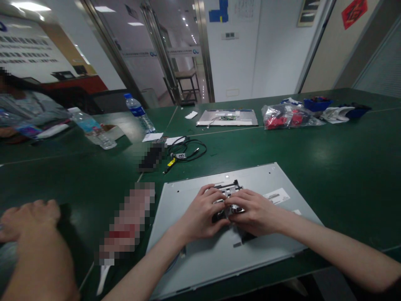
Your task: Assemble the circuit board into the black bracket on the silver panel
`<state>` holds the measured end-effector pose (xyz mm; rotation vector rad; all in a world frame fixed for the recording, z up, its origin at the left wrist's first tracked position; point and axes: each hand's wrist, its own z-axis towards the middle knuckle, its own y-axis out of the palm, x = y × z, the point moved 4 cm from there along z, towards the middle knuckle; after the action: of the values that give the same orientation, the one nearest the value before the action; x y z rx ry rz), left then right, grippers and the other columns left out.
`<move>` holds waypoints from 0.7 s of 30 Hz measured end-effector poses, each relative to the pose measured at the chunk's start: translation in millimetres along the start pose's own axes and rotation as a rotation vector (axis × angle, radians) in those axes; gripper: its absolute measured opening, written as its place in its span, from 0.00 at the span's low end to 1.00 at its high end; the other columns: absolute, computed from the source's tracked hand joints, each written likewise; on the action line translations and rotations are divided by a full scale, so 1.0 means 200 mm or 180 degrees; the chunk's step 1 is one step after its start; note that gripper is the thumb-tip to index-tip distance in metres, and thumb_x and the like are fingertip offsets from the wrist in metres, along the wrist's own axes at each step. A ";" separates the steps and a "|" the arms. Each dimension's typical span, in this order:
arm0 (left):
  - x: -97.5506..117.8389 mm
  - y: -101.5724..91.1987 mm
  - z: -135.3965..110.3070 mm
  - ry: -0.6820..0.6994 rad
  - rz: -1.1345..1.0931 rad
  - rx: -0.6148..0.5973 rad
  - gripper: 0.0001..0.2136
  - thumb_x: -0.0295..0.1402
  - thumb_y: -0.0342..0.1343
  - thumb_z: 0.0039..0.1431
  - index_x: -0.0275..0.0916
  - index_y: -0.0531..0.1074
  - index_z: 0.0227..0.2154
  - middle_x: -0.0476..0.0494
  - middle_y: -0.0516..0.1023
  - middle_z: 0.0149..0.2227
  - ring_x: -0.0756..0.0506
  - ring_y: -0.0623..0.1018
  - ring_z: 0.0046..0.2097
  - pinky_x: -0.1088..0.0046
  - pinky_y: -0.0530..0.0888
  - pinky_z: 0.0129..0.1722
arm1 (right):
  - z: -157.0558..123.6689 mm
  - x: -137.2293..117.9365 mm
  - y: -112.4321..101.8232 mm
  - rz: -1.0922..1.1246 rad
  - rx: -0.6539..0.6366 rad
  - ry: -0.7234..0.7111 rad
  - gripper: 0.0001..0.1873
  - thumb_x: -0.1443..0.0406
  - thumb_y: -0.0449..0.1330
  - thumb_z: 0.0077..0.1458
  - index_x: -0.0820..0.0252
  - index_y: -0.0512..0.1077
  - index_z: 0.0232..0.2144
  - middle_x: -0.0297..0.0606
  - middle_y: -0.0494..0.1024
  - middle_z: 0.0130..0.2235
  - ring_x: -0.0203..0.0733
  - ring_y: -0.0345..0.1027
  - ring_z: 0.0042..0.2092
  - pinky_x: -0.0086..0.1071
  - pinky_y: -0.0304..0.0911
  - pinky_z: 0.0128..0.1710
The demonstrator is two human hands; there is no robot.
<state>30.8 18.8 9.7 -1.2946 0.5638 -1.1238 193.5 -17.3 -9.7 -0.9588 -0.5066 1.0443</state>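
A large flat grey metal panel (194, 259), like the back of a display screen, lies on the table in front of me. My left hand (205, 213) and my right hand (253, 212) meet over its middle, with bent fingers pressed together. Between the fingertips is a small black-and-silver part (235, 208), mostly covered by both hands. A black bracket-like piece (235, 184) shows just behind the fingers, and something dark lies below the right hand. A white label (278, 195) is stuck on the panel to the right of my hands.
Farther back on the green table (344, 167) are a coiled black cable (196, 154), a second panel with a circuit board (227, 118), a clear bag with red items (283, 118) and plastic bottles (139, 113). A co-worker's arm (40, 246) rests at the left.
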 end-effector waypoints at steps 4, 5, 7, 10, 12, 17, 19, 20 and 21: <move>-0.01 0.01 -0.01 -0.0015 -0.0019 -0.0005 0.16 0.38 0.62 0.54 0.43 0.74 0.46 0.43 0.76 0.45 0.40 0.73 0.50 0.50 0.60 0.61 | 0.00 -0.01 -0.02 0.0133 -0.0018 -0.0036 0.05 0.67 0.59 0.59 0.56 0.76 0.35 0.41 0.71 0.54 0.46 0.63 0.55 0.43 0.65 0.53; -0.01 0.02 -0.01 -0.0010 -0.0030 -0.0010 0.16 0.38 0.62 0.54 0.43 0.74 0.46 0.43 0.76 0.45 0.39 0.72 0.50 0.49 0.60 0.61 | 0.00 -0.01 -0.02 0.0160 -0.0021 -0.0043 0.05 0.67 0.59 0.59 0.56 0.76 0.35 0.41 0.71 0.55 0.46 0.63 0.56 0.43 0.65 0.53; -0.02 0.02 -0.01 0.0002 -0.0046 -0.0018 0.16 0.38 0.62 0.53 0.43 0.74 0.45 0.43 0.76 0.45 0.39 0.73 0.50 0.49 0.60 0.61 | 0.00 -0.01 -0.02 0.0211 -0.0048 -0.0037 0.06 0.67 0.59 0.59 0.56 0.76 0.35 0.41 0.70 0.56 0.46 0.63 0.56 0.43 0.65 0.53; -0.02 0.01 -0.02 -0.0008 -0.0037 -0.0026 0.16 0.39 0.62 0.54 0.43 0.74 0.45 0.42 0.76 0.45 0.39 0.73 0.50 0.49 0.60 0.60 | 0.00 -0.01 -0.03 0.0305 -0.0098 0.0022 0.07 0.66 0.58 0.59 0.56 0.77 0.36 0.41 0.70 0.56 0.47 0.63 0.55 0.43 0.65 0.52; -0.01 0.01 -0.02 -0.0018 -0.0029 -0.0033 0.16 0.39 0.62 0.54 0.42 0.74 0.45 0.42 0.75 0.45 0.39 0.73 0.50 0.49 0.60 0.61 | 0.00 -0.01 -0.03 0.0367 -0.0103 0.0053 0.07 0.65 0.58 0.59 0.55 0.77 0.37 0.41 0.69 0.56 0.47 0.63 0.55 0.44 0.65 0.52; -0.01 0.00 -0.02 -0.0042 -0.0038 -0.0010 0.12 0.38 0.59 0.56 0.42 0.74 0.43 0.43 0.76 0.44 0.40 0.73 0.49 0.51 0.61 0.60 | 0.00 0.00 -0.03 0.0407 -0.0048 0.0139 0.07 0.66 0.58 0.60 0.55 0.77 0.37 0.41 0.69 0.57 0.47 0.62 0.55 0.45 0.65 0.53; -0.01 0.00 -0.02 -0.0046 -0.0040 0.0009 0.11 0.36 0.58 0.57 0.42 0.74 0.42 0.43 0.76 0.44 0.40 0.73 0.49 0.51 0.61 0.60 | -0.01 0.00 -0.03 0.0374 0.0007 0.0180 0.07 0.65 0.58 0.61 0.55 0.77 0.37 0.42 0.69 0.57 0.47 0.63 0.55 0.45 0.65 0.52; -0.01 0.00 -0.02 -0.0042 -0.0047 0.0026 0.11 0.36 0.58 0.57 0.42 0.74 0.43 0.43 0.76 0.44 0.40 0.73 0.49 0.50 0.62 0.60 | -0.01 0.00 -0.03 0.0362 0.0028 0.0197 0.07 0.65 0.58 0.61 0.56 0.77 0.37 0.43 0.69 0.56 0.47 0.63 0.55 0.45 0.66 0.52; -0.02 0.00 -0.02 -0.0039 -0.0055 0.0036 0.11 0.36 0.58 0.57 0.42 0.74 0.43 0.43 0.76 0.44 0.40 0.73 0.49 0.50 0.62 0.60 | -0.01 0.01 -0.03 0.0356 0.0040 0.0213 0.06 0.65 0.59 0.61 0.56 0.77 0.37 0.43 0.70 0.56 0.47 0.63 0.55 0.45 0.66 0.52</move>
<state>26.1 19.7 7.5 -1.2981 0.5374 -1.1311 198.0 -17.9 -6.1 -1.0167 -0.3945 1.1106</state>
